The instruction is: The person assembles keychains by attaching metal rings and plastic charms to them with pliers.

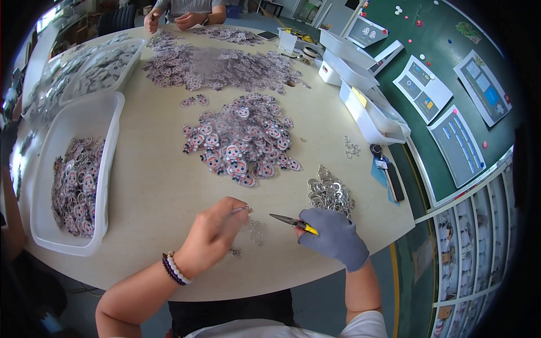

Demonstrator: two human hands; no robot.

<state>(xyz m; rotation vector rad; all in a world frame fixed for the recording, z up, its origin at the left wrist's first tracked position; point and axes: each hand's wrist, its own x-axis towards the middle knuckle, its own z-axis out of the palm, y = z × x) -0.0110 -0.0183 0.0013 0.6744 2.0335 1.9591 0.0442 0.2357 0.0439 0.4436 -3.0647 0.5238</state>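
My left hand [211, 234], bare and with bead bracelets at the wrist, is closed in a pinch over the near part of the table. A small shiny metal piece [241, 209] sticks out at its fingertips; its exact kind is too small to tell. My right hand [335, 239], in a grey glove, grips needle-nose pliers [292, 221] with yellow handles, their tips toward my left hand. Small clear or metal bits [255, 232] lie between the hands. Beyond them is a heap of flat cartoon-figure charms [242, 143]. Silvery key rings [329, 191] are piled just past my right hand.
A white plastic bin [115, 135] with charms stands at the left, another bin [135, 56] behind it. A larger charm heap [220, 65] spreads farther back, near another person's hands [189, 21]. At right are stacked white containers [366, 121], loose rings [351, 147] and a dark flat object [393, 181].
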